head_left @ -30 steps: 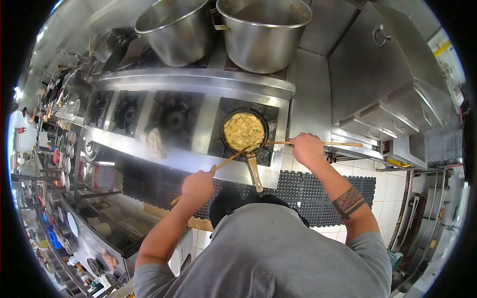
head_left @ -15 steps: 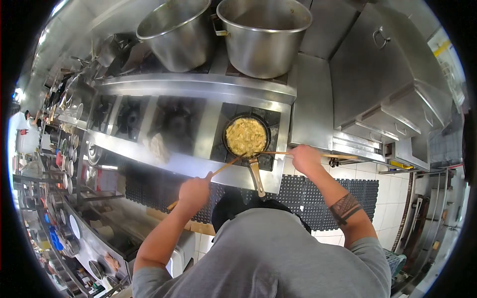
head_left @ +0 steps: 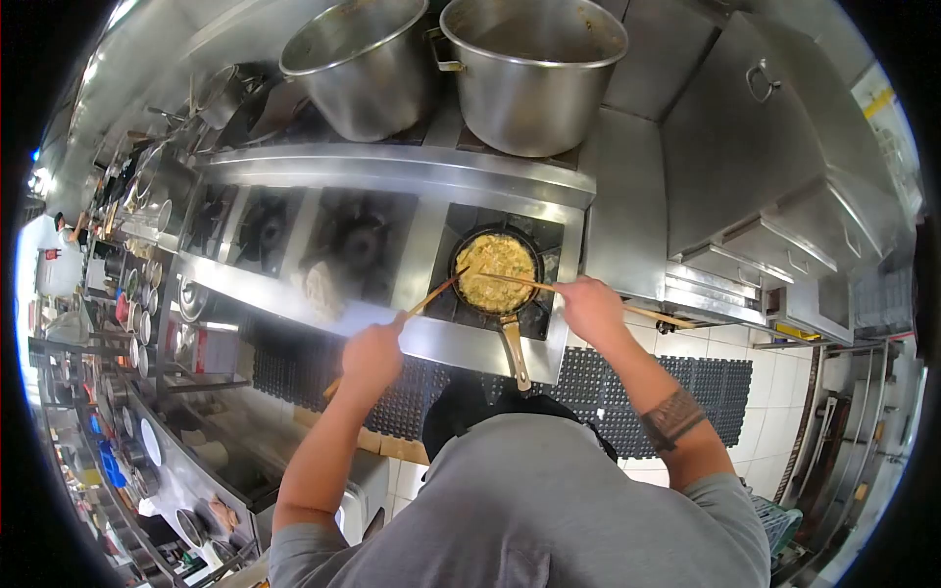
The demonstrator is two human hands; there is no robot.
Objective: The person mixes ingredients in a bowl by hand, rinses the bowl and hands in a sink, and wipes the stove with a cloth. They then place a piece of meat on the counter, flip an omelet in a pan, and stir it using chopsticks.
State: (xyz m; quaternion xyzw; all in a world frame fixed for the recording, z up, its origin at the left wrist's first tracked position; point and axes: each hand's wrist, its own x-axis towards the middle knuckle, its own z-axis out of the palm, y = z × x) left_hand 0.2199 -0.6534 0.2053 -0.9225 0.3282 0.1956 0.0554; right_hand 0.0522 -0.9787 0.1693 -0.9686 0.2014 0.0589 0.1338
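A small black frying pan (head_left: 538, 257) sits on the right-hand burner of the stove, its metal handle (head_left: 515, 355) pointing toward me. Inside is a yellow, egg-like mixture (head_left: 502, 257) with small bits in it, spread across the pan. My left hand (head_left: 372, 357) is closed around a long wooden stick (head_left: 431, 298), whose tip reaches the mixture's left side. Closed on a second wooden stick (head_left: 521, 282), my right hand (head_left: 592, 306) is at the pan's right, and that tip lies over the middle of the mixture. Neither hand touches the pan handle.
Two large steel pots (head_left: 537, 98) stand behind the stove. More burners (head_left: 363, 240) run to the left, with a whitish cloth (head_left: 320, 290) on the front ledge. Steel cabinets (head_left: 750, 147) are at right. Black rubber matting (head_left: 676, 392) covers the floor.
Both stick tips have moved from the pan's near edge, by the handle, farther into the mixture. My right hand has shifted slightly left, and my left hand slightly left too.
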